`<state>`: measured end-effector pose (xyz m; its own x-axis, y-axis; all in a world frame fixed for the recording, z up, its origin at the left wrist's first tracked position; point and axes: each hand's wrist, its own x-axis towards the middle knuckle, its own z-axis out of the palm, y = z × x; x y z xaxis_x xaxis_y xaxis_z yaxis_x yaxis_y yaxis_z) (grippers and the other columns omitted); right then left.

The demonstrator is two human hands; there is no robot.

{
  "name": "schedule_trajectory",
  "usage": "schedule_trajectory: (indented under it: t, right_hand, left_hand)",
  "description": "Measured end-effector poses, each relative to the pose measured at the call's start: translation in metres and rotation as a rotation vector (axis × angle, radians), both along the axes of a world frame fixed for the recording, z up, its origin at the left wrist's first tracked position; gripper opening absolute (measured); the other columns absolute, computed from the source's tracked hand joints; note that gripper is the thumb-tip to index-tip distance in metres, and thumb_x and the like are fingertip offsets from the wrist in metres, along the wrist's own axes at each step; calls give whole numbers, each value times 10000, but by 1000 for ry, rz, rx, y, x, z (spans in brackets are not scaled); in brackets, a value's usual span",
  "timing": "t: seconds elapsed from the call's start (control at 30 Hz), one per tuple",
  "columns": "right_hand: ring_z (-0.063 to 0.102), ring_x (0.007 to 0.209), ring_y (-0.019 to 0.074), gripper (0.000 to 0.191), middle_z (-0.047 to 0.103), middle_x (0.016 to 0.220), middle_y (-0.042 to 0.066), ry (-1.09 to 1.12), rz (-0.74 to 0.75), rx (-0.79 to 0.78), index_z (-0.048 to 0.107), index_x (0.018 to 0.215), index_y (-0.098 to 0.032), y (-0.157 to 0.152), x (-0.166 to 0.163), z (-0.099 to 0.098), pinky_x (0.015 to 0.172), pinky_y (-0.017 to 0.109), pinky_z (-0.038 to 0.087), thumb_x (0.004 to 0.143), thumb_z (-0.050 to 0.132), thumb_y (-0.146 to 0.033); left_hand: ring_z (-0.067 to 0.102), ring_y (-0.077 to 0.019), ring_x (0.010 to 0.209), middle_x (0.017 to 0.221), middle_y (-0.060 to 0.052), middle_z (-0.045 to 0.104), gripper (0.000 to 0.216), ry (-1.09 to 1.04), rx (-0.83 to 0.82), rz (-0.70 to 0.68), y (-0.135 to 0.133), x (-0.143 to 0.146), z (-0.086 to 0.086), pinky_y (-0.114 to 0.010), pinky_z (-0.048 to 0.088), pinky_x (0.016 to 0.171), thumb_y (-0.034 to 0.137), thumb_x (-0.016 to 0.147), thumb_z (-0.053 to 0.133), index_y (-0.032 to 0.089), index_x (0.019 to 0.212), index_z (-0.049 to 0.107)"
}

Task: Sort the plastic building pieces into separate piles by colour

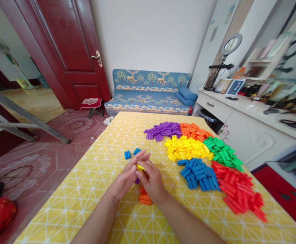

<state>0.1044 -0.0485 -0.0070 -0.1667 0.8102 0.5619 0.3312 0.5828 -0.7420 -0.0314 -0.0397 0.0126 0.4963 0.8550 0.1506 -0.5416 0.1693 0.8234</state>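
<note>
My left hand (pixel 126 177) is over the middle of the table, its fingers stretched out and touching the fingers of my right hand (pixel 153 178). The curled right fingers and thumb close round a small yellow plastic piece (pixel 140 167), partly hidden between both hands. Just below it shows a bit of a purple piece (pixel 137 181); whether it is held or lies on the cloth I cannot tell. Orange tube-shaped pieces (pixel 145 198) lie under my right hand. Beyond my fingertips are a pair of blue pieces (pixel 127 155) and another blue piece (pixel 136 151).
On the yellow patterned tablecloth (pixel 92 200), piles of purple (pixel 163 130), orange (pixel 192 130), yellow (pixel 185 148), green (pixel 222 152), blue (pixel 198 174) and red pieces (pixel 239 186) spread to the right. A blue sofa (pixel 150 96) stands behind, a white dresser (pixel 259 118) at right.
</note>
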Motion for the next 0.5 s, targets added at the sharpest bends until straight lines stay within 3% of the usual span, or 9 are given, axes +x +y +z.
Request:
schedule_trajectory:
  t: [0.1,0.2,0.37,0.43,0.5]
  right_hand:
    - [583,1028,166,222,643,1062,41,46,-19,-14,629,1094,-244,2,3,2,906,295,453,911,509,-212]
    - [604,1004,165,221,662,1073,42,46,-93,-42,628,1093,-236,11,14,4,862,275,469,905,511,-232]
    - [642,941,191,253,684,1089,58,-175,-348,-112,627,1104,-209,34,51,6,813,292,475,898,499,-279]
    - [651,918,210,245,700,1049,61,-322,-412,-158,643,1077,-201,41,65,4,816,315,470,883,514,-275]
    - [656,895,217,231,709,1010,66,-422,-414,-202,660,1044,-191,46,73,0,802,320,469,868,527,-258]
  left_hand:
    - [335,-330,1363,1475,-122,402,583,48,28,6,-3,3,3,-482,263,1115,434,847,547,217,1381,459]
    - [387,-316,1334,1426,-120,471,529,135,55,123,-1,4,7,-458,316,1089,400,824,590,216,1317,532]
    - [578,-258,1130,1127,-108,684,319,427,140,584,15,-11,2,-368,429,983,382,793,637,170,1026,688]
    - [641,-230,960,974,-94,723,294,609,155,780,23,-20,-4,-318,480,858,395,766,651,154,928,700]
    - [650,-201,785,894,-80,730,318,787,169,865,27,-29,-8,-277,486,681,419,774,616,151,925,698]
